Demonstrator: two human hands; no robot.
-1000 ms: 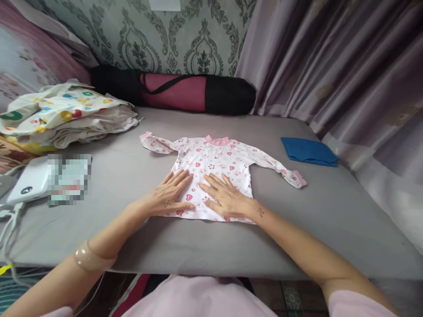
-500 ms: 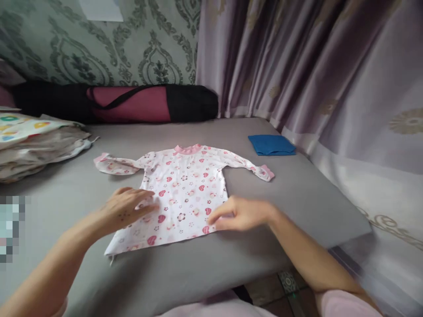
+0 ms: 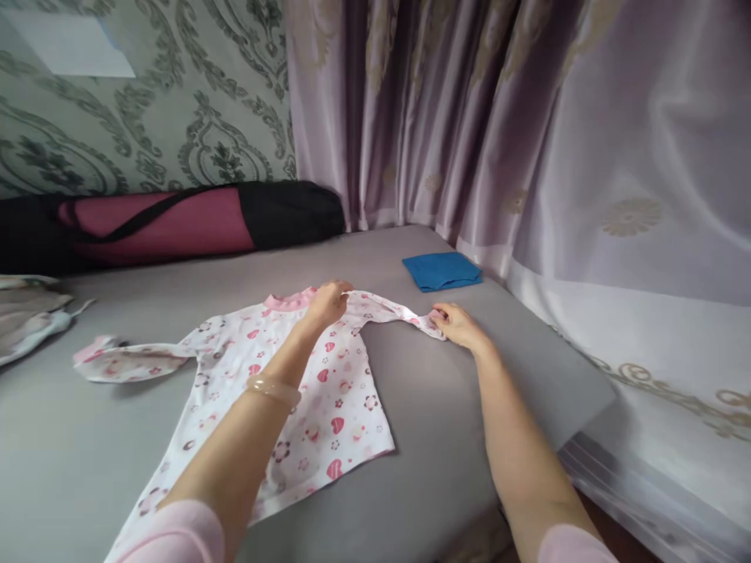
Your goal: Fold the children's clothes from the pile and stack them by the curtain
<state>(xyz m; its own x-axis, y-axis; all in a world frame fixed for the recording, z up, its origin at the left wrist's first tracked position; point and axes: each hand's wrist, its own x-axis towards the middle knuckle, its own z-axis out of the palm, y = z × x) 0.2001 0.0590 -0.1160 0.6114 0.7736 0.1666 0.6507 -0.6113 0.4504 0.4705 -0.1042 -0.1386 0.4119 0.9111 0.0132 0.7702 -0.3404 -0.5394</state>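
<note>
Your patterned long-sleeved baby shirt lies spread on the grey sheet, in front of you, its hem toward you and its pink collar at the far end. Your left forearm crosses over its front, a pale bangle around it, and your left hand is at the shoulder beside the collar; its fingers bend downward, but you cannot tell whether they grip the fabric or only touch it. Your right hand reaches the end of the right-side sleeve, its fingers pinched on the cuff. The other sleeve stretches out to the left, on the sheet.

Beyond your right hand, a folded blue cloth lies near the curtain. A black-and-maroon bag lies along the patterned wall, and part of a fabric pile shows at the left edge.
</note>
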